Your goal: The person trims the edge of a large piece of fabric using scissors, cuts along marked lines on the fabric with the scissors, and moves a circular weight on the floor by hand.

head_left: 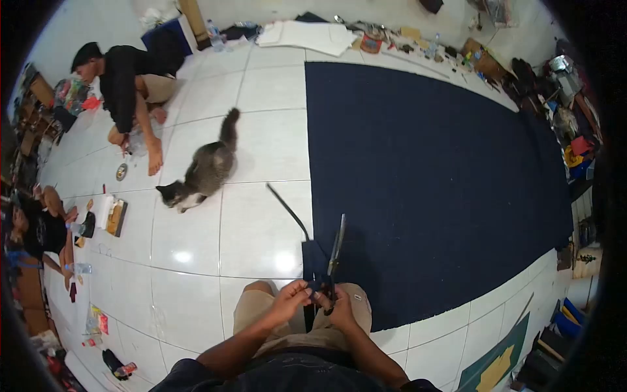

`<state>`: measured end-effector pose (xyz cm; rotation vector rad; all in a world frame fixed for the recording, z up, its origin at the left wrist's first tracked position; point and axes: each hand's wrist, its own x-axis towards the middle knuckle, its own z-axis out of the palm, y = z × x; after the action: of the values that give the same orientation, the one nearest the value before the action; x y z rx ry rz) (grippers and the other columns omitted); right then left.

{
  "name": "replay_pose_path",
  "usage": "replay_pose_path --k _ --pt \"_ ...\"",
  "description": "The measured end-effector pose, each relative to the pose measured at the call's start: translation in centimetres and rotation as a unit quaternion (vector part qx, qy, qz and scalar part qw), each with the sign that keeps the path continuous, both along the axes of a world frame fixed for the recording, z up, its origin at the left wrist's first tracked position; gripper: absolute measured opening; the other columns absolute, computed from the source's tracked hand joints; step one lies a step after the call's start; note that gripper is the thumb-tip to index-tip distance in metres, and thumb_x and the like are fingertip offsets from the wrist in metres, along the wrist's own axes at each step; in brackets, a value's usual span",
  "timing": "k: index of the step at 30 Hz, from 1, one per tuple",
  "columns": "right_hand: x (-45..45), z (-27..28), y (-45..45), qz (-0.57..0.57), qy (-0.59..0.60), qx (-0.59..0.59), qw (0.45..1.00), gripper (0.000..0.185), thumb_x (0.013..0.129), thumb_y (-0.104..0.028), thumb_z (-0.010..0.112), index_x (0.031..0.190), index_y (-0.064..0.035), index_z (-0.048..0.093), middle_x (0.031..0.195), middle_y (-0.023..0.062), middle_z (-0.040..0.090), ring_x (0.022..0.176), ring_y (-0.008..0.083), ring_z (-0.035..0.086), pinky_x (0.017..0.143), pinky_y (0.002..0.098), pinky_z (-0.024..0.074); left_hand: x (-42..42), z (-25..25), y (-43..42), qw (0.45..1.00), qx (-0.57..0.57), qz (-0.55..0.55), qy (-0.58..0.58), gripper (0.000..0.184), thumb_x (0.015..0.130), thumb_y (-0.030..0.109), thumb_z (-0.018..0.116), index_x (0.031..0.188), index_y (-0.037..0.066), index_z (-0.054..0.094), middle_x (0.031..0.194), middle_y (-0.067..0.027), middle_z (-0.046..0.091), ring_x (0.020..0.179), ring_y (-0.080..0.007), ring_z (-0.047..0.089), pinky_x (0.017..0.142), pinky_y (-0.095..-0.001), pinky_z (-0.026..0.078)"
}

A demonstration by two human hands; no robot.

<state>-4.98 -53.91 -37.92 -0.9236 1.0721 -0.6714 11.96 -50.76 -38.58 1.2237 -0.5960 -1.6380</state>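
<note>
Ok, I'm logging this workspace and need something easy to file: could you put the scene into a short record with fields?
Left hand: fingers closed on a small dark piece; material unclear
Right hand: holding scissors, blades pointing away from the body
Large cloth: dark blue, spread over the floor on the right
Floor: white tiles
Cat: grey and white, left of the large cloth
Other people: two, at the left; one in black, one near the edge

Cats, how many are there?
1. The grey-and-white furry cat is on the white tiled floor, left of the large dark-blue cloth. No others show.
</note>
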Motion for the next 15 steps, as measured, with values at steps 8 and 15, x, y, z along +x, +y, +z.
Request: replay_pose_path --k 8,15 --pt "0.3 5.9 7.4 0.038 -0.096 -0.05 0.993 0.023 0.092 -0.023 0.062 0.097 -0.0003 0.062 0.077 0.0054 0.065 0.069 0.0117 0.062 0.062 0.0242 0.0485 0.2 4.0 7.7 0.921 -0.217 -0.051 -0.32 0.023 0.087 0.014 0.065 0.102 0.002 0.053 0.115 -0.0134 0.045 0.105 -0.019 0.048 0.088 -0.0329 0.042" --pt "-2.1 6.1 12.8 0.091 -0.071 -0.07 0.991 0.016 0.094 -0.016 0.058 0.1 -0.0007 0.06 0.081 0.0052 0.066 0.068 0.009 0.061 0.058 0.0215 0.0459 -1.9 4.8 13.5 0.988 -0.116 -0.095 0.05 0.029 0.098 0.008 0.05 0.125 -0.002 0.051 0.09 0.0002 0.06 0.081 -0.008 0.055 0.077 -0.024 0.046"
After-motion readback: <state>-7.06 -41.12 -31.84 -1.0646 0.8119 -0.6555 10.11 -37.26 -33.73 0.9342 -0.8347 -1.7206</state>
